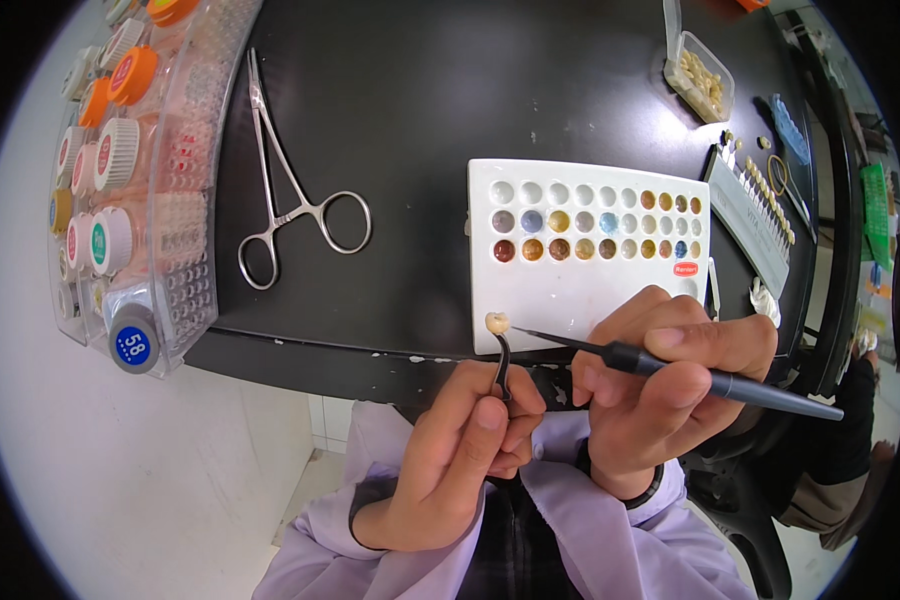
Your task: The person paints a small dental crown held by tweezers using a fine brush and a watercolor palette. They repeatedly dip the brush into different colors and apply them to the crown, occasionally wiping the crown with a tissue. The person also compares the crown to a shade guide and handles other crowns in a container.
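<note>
A small cream tooth crown (496,322) sits in the tip of dark curved tweezers (503,362), over the near left corner of a white palette. My left hand (465,450) is closed around the tweezers, just in front of the table edge. In my right hand (670,385) a fine-tipped brush (625,357) with a dark handle is pinched between thumb and fingers. Its thin tip points left, close beside the crown; whether they touch I cannot tell. The palette (550,290) has rows of round wells, several filled with brown, yellow, blue and grey stains.
Locking forceps (280,215) with ring handles lie left on the black table (400,90). A clear rack (195,290) of capped bottles stands at far left. Right of the palette are a tooth shade guide (750,225) and a plastic box (682,105) of tooth-coloured pieces. Someone sits at far right.
</note>
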Demonstrator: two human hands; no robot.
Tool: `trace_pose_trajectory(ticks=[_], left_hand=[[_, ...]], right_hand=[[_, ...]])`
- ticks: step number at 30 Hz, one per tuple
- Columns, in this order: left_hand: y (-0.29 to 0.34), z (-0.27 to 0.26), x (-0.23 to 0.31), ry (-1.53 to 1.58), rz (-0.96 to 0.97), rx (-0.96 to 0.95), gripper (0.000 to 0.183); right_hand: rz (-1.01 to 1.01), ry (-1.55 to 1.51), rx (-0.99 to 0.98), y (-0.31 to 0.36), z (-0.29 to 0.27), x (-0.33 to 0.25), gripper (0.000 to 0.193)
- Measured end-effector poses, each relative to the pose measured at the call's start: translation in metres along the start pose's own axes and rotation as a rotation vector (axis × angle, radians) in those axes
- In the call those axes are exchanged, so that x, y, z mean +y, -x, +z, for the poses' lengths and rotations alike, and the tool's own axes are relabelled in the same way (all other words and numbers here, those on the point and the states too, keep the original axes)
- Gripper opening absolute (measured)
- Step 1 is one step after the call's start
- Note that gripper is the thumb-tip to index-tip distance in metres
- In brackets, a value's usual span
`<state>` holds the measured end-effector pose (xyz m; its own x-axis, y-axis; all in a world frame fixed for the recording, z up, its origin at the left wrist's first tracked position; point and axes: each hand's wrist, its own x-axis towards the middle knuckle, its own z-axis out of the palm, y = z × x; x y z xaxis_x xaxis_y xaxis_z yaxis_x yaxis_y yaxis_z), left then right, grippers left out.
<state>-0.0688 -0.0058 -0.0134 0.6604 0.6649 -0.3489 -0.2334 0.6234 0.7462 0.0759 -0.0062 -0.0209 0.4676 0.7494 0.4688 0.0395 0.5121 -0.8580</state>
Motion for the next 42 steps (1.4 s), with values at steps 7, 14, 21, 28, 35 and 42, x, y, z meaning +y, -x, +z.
trace_pose_trajectory(ticks=[7,14,21,28,35,42], left_hand=[[0.0016,0.0024,0.0010,0.083,-0.013,0.030,0.028],[0.0019,0.0029,0.0025,0.076,-0.019,0.035,0.028],[0.0005,0.0013,0.0007,0.019,-0.007,0.016,0.029],[-0.0002,0.0010,0.0012,-0.022,0.006,0.011,0.030],[-0.0009,0.0015,-0.0001,-0.028,0.024,0.005,0.030],[-0.0022,0.0026,0.0014,-0.036,0.026,0.015,0.030]], right_hand=[[-0.034,0.072,-0.062,0.0029,-0.0031,0.0045,0.031],[0.009,0.077,0.006,0.0025,-0.0004,-0.0013,0.030],[0.031,0.119,-0.013,0.0015,-0.0010,-0.0026,0.029],[-0.006,0.111,-0.034,0.0022,-0.0045,0.0012,0.027],[0.012,0.059,-0.028,0.0023,-0.0043,0.0009,0.026],[0.065,0.056,-0.007,0.0013,-0.0034,-0.0011,0.023]])
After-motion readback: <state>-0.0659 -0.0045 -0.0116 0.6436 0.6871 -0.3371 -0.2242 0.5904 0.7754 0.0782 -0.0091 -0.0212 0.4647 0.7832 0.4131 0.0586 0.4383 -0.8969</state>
